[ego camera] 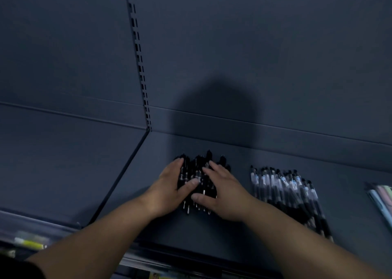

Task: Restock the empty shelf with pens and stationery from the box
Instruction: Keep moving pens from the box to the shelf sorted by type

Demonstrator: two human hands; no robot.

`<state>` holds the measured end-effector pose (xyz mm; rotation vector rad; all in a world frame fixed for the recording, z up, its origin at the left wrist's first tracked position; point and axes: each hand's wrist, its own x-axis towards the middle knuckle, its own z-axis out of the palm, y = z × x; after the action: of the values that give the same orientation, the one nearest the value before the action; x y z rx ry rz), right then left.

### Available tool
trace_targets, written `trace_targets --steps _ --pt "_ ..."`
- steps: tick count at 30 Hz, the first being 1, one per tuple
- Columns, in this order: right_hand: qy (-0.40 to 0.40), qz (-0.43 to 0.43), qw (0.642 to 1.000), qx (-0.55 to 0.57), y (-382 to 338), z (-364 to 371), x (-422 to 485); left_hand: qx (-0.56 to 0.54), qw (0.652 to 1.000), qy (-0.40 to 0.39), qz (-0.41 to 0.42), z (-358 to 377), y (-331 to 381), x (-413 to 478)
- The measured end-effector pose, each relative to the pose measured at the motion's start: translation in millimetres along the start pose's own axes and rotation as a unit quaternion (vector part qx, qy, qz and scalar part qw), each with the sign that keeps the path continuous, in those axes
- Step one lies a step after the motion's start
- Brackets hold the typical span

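A heap of black pens (196, 172) lies on the dark grey shelf (244, 232), a little left of its middle. My left hand (171, 188) lies against the heap's left side, fingers straight along it and thumb across the pens. My right hand (220, 190) rests flat on the heap's right side, thumb under the near ends. A second row of pens with clear barrels and black grips (284, 191) lies to the right, apart from both hands. The box is not in view.
A pack of pastel pens (381, 198) pokes in at the right edge. A slotted upright (140, 62) divides the back panel; the shelf bay to its left is bare. Below the front rail, at lower left, a yellow-green pen (29, 243) shows.
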<state>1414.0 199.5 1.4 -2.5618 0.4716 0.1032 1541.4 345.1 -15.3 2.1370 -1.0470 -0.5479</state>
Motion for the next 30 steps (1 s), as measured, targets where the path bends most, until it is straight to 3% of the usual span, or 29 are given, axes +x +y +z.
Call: trace_targets --steps 3,6,11,16,19,24,30 --pt "0.019 -0.002 1.000 0.003 -0.8 2.3 -6.9 0.010 1.000 -0.021 0.015 -1.6 -0.5 -0.3" --pt "0.069 -0.004 0.998 0.005 -4.2 0.4 -13.4 0.035 0.999 0.012 0.017 -6.1 -5.6 -11.4" --pt "0.093 -0.014 0.995 -0.016 -12.2 1.3 -28.2 0.095 0.993 0.050 -0.044 -16.0 -14.3 -65.8" --pt "0.084 -0.063 0.994 -0.013 -21.8 5.8 -57.4 0.112 0.972 0.181 -0.104 -12.9 -6.1 -146.4" --pt "0.086 -0.144 0.986 0.013 -33.8 19.3 -83.2 0.115 0.943 0.280 -0.141 6.7 -2.9 -212.5" --pt "-0.021 -0.306 0.952 0.016 -50.1 78.7 -137.7 0.123 0.911 0.261 -0.296 68.6 -20.4 -350.0" --pt "-0.182 -0.283 0.935 -0.111 -47.6 162.1 -166.4 0.066 0.816 0.268 -0.508 115.5 -29.2 -495.4"
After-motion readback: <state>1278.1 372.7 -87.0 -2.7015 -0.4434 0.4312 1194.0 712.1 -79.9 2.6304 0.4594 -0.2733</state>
